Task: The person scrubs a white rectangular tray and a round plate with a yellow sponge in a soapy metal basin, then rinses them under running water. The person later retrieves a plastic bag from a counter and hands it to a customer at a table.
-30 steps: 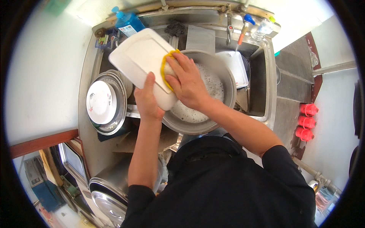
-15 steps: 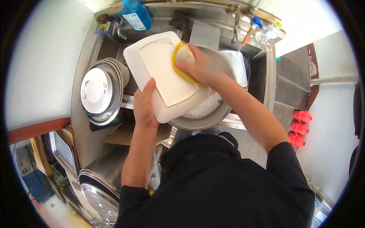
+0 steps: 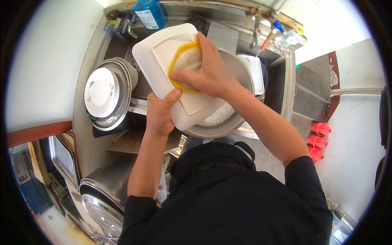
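1. I see the yellow-edged pad [image 3: 188, 65] has swept inward from the white tray's [image 3: 158, 61] right edge.
2. The left hand [image 3: 160, 113] clamps the tray's lower-left edge; the right hand [image 3: 213, 69] grips the pad against its face.
3. The tray hangs partly over the sudsy basin [image 3: 204, 132]; scrubbing seems mid-stroke.
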Demonstrator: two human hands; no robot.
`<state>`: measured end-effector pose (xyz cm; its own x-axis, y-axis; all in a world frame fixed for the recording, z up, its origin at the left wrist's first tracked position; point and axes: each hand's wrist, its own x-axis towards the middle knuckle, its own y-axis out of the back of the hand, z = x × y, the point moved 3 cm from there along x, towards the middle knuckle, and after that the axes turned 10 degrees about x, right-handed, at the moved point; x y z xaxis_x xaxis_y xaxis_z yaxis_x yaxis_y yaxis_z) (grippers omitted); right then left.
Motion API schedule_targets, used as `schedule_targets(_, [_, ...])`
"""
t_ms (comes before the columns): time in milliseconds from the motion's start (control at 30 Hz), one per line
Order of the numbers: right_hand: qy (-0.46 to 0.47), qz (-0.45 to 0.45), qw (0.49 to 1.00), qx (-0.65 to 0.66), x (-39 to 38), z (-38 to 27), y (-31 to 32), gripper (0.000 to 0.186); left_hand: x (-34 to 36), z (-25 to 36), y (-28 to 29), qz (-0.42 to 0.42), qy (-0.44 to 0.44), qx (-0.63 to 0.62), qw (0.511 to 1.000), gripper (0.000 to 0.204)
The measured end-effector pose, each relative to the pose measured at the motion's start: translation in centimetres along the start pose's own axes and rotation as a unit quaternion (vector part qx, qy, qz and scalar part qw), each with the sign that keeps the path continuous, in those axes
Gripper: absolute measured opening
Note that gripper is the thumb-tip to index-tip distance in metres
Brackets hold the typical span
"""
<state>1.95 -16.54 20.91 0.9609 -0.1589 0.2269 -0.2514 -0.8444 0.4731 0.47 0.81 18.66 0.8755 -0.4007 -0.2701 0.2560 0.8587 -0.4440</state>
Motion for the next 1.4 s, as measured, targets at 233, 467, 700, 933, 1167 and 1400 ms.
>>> schedule_targets(233, [0.032,-0.028,0.999,-0.024,1.4,-0.2,-0.1,0.108,-0.3,0.0,0.4,-0.023,0.028,-0.03,0.999,0.051])
schedule_targets(467, [0.003,0.035,0.999,-0.012,3.9,-1.6,-1.3,0.111,-1.1,-0.2,0.5,-0.037,0.039,0.029,0.998,0.058])
schedule_targets(700, [0.008,-0.035,0.995,0.094,5.1,2.3,-0.2,0.046,-1.0,1.1,1.2,-0.06,0.039,0.008,0.997,0.06])
schedule_targets(933, [0.155,-0.121,0.976,-0.094,1.1,-2.5,-4.1,0.047,0.9,0.2,3.5,-0.074,0.048,0.047,0.995,0.041])
schedule_targets(1167, [0.184,-0.038,0.972,-0.145,0.8,-1.8,-3.9,0.045,0.2,-1.0,4.0,-0.098,0.045,0.057,0.992,0.041])
schedule_targets(1400, [-0.029,0.032,0.987,0.153,0.0,5.2,-3.6,0.04,-0.2,-1.0,5.1,-0.047,0.064,0.113,0.99,0.033])
